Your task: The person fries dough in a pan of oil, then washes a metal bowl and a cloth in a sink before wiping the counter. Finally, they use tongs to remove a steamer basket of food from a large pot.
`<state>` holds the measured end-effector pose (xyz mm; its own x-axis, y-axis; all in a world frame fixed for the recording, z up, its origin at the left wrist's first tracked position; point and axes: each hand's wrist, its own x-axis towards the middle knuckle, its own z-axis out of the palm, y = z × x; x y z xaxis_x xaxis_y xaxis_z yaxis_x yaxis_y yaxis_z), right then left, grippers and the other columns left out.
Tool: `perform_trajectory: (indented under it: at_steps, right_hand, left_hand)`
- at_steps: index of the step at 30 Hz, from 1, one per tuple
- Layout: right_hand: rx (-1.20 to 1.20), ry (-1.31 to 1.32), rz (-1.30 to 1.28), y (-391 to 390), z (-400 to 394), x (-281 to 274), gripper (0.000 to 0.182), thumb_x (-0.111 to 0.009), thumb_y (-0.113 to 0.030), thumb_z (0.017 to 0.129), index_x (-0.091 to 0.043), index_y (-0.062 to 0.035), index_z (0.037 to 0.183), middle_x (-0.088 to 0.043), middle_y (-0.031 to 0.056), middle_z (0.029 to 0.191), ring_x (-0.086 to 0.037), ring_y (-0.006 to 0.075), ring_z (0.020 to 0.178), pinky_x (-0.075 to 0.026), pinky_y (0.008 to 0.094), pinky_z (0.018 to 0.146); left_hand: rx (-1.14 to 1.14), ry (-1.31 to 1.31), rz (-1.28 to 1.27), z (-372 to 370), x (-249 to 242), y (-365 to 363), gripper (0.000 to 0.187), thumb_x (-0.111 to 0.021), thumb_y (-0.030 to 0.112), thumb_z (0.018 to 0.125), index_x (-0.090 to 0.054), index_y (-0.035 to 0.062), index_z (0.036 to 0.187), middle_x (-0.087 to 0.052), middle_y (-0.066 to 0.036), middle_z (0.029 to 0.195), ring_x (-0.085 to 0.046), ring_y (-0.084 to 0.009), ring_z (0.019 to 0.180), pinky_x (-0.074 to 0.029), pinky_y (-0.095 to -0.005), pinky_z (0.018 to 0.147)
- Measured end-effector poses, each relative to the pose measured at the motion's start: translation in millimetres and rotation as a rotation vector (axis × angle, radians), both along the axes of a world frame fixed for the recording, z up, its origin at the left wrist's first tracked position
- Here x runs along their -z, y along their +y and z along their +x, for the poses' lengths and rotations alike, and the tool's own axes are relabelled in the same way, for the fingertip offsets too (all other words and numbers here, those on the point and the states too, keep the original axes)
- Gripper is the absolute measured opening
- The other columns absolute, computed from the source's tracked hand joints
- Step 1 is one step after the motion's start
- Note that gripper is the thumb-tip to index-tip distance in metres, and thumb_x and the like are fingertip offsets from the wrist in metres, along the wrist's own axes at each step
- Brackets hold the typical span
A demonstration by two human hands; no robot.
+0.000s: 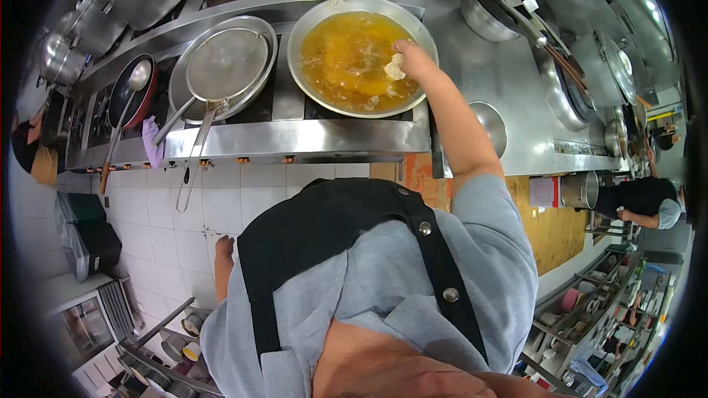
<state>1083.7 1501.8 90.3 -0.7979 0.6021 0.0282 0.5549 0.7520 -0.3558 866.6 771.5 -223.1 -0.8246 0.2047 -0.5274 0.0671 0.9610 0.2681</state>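
Observation:
My right hand [414, 59] reaches over the right side of a wide pan [296, 66] on the stove. Its fingers are closed on a pale, lumpy piece of battered food [395, 68], held low over the bubbling yellow oil [346, 48]. Paler foam and bits float in the oil. Down at my left side hangs my left hand [224, 245], its fingers curled in; what they hold, if anything, is hidden. Left of the oil pan, a round mesh strainer [227, 63] with a long handle rests on a large metal pan [177, 88].
Further left, a ladle [139, 75] lies across a red-rimmed frying pan [149, 96], beside a purple cloth [153, 136]. A metal bowl [488, 127] sits on the right counter [457, 29]. Another person [638, 203] is at the far right. Cardboard [428, 180] covers floor ahead.

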Motion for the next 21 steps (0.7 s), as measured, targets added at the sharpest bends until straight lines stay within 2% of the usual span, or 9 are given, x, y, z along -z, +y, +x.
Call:
perform_trajectory:
  at_steps: [5, 8, 11, 12, 15, 16, 19, 21]
  right_hand:
    - [0.15, 0.094, -0.002, 9.0, -12.5, 22.9, 0.032, -0.055, 0.0, 0.072, -0.056, -0.0059, 0.103, -0.057, 0.0175, 0.106, -0.054, 0.0318, 0.102, -0.043, 0.0388, 0.086]
    - [0.206, 0.12, 0.063, -7.6, -9.4, -1.4, 0.028, -0.054, -0.004, 0.074, -0.057, -0.0043, 0.102, -0.057, 0.0187, 0.104, -0.055, 0.0322, 0.099, -0.043, 0.0393, 0.085]
    - [0.21, 0.362, 0.073, -34.5, 4.4, -18.8, 0.027, -0.056, -0.004, 0.073, -0.058, -0.0024, 0.1, -0.058, 0.0196, 0.101, -0.056, 0.034, 0.095, -0.044, 0.0383, 0.082]
    - [0.227, 0.4, 0.036, -45.8, 11.2, -24.0, 0.023, -0.06, -0.006, 0.074, -0.058, -0.0024, 0.096, -0.06, 0.0157, 0.094, -0.059, 0.0276, 0.088, -0.045, 0.0347, 0.077]
    - [0.287, 0.567, -0.337, -88.4, 42.4, -35.0, 0.022, -0.063, -0.011, 0.075, -0.058, -0.0008, 0.093, -0.061, 0.0117, 0.088, -0.06, 0.0221, 0.082, -0.047, 0.033, 0.073]
    - [0.253, 0.686, -0.416, -82.8, 53.1, -2.9, 0.019, -0.061, -0.013, 0.079, -0.057, -0.0003, 0.092, -0.06, 0.0079, 0.081, -0.056, 0.016, 0.073, -0.045, 0.0278, 0.065]
    - [0.474, 0.715, -0.993, -131.9, 95.8, -17.0, 0.019, -0.061, -0.015, 0.081, -0.056, -0.0016, 0.094, -0.059, 0.0061, 0.081, -0.055, 0.0153, 0.068, -0.045, 0.0273, 0.06]
    - [0.58, 0.807, -1.166, -159.1, 125.5, -9.7, 0.021, -0.059, -0.02, 0.084, -0.054, -0.0028, 0.095, -0.058, 0.0055, 0.08, -0.054, 0.0141, 0.066, -0.044, 0.0268, 0.058]
  left_hand:
    - [0.061, -0.052, -0.074, 16.5, -6.7, -24.6, 0.05, -0.062, 0.025, 0.073, -0.056, -0.0019, 0.114, -0.056, -0.022, 0.113, -0.054, -0.031, 0.107, -0.042, -0.0356, 0.091]
    - [0.138, -0.076, -0.093, 8.8, -9.2, -25.0, 0.049, -0.062, 0.025, 0.073, -0.056, -0.0018, 0.114, -0.057, -0.022, 0.113, -0.054, -0.0309, 0.107, -0.042, -0.0355, 0.091]
    - [0.237, -0.092, -0.104, -9.3, -10.7, -19.5, 0.049, -0.062, 0.025, 0.073, -0.056, -0.0017, 0.114, -0.057, -0.022, 0.113, -0.054, -0.0309, 0.107, -0.042, -0.0353, 0.091]
    - [0.275, -0.091, -0.103, -18.2, -11.2, -17.1, 0.049, -0.062, 0.025, 0.073, -0.056, -0.0017, 0.114, -0.057, -0.022, 0.113, -0.054, -0.0308, 0.107, -0.042, -0.0353, 0.091]
    - [0.402, -0.074, -0.091, -48.3, -14.2, -4.1, 0.049, -0.062, 0.024, 0.073, -0.056, -0.0015, 0.114, -0.057, -0.022, 0.112, -0.055, -0.0308, 0.106, -0.042, -0.0352, 0.091]
    - [0.458, -0.051, -0.073, -60.2, -16.2, 5.9, 0.049, -0.062, 0.024, 0.073, -0.056, -0.0015, 0.114, -0.057, -0.022, 0.112, -0.055, -0.0308, 0.106, -0.042, -0.0351, 0.091]
    - [0.561, -0.001, -0.007, -86.8, -22.2, 38.7, 0.048, -0.062, 0.024, 0.073, -0.056, -0.0014, 0.114, -0.057, -0.022, 0.112, -0.055, -0.0307, 0.106, -0.042, -0.035, 0.09]
    - [0.506, 0.002, 0.055, -94.9, -23.9, 58.9, 0.048, -0.062, 0.024, 0.073, -0.056, -0.0013, 0.114, -0.057, -0.022, 0.112, -0.055, -0.0307, 0.106, -0.042, -0.0349, 0.09]
